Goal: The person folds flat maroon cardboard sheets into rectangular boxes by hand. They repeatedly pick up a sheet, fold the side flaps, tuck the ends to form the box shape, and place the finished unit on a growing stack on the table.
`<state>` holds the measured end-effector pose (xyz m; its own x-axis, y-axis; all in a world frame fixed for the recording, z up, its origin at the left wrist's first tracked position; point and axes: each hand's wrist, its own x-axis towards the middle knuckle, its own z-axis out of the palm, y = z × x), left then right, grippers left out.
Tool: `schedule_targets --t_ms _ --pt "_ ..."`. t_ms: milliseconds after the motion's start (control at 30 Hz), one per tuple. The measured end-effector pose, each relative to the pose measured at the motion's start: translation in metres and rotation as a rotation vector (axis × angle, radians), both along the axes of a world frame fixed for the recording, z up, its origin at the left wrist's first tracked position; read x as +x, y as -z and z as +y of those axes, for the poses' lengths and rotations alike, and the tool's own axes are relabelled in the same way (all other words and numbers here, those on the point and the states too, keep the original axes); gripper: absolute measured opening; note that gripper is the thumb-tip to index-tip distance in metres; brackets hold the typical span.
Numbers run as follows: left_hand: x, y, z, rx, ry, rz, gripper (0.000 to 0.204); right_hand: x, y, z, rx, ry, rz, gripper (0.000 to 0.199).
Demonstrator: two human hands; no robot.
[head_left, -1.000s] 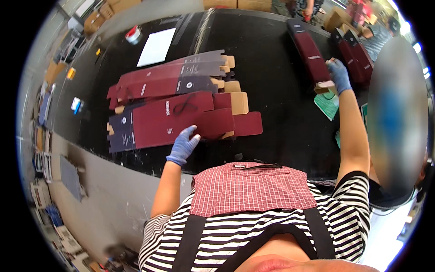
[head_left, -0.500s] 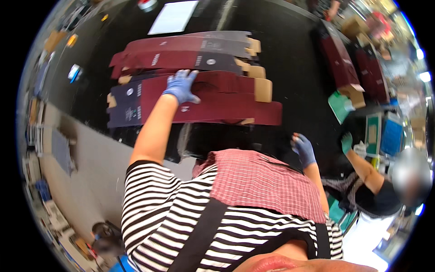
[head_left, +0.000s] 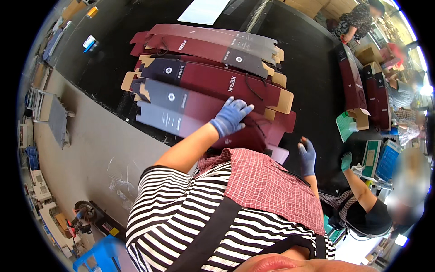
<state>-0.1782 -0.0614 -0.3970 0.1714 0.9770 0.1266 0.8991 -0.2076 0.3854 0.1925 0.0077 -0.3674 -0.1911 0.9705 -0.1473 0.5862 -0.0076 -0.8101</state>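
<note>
The blue-gloved left hand (head_left: 232, 119) lies, fingers loosely spread, on the nearest flattened maroon-and-navy cardboard carton (head_left: 203, 107) at the near edge of the black tabletop (head_left: 312, 81). The blue-gloved right hand (head_left: 308, 157) is near its right end, fingers bent; I cannot tell whether they grip anything

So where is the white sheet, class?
The white sheet lies on the table at the head view's top edge, left of centre, beyond the flat cartons.

Gloved left hand (head_left: 232, 119), fingers spread, on nearest flat maroon-and-dark carton (head_left: 199, 109) | gloved right hand (head_left: 307, 157) just right of it | flat cartons (head_left: 206, 79) overlapping behind, black table (head_left: 312, 90) | far right: standing boxes (head_left: 351, 81), green cloth (head_left: 345, 127)
</note>
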Motion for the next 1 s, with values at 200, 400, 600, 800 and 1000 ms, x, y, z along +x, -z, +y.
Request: schedule_targets --t_ms 200,400,600,800,1000 --pt "-0.047 -0.017 -0.077 0.406 -0.563 -0.179 0.050 -0.129 -0.047 0.032 0.218 -0.527 0.020 0.043" --pt "-0.117 0.071 -0.213 0.289 -1.384 -1.042 0.049 -0.231 -0.008 0.023 0.281 -0.908 -0.272 0.055" --pt "-0.119 0.080 -0.225 0.112 -1.639 -1.342 0.038 -0.242 -0.005 0.008 0.088 -0.960 -0.380 0.032" --pt "-0.143 0.084 -0.222 0.139 -1.331 -1.836 0.039 -0.214 -0.052 -0.004 0.065 -0.916 -0.297 0.027" --pt "-0.084 -0.028 -0.123 0.177 -0.741 -2.052 0.060 -0.139 -0.087 0.021 0.260 -0.744 -0.001 0.025"
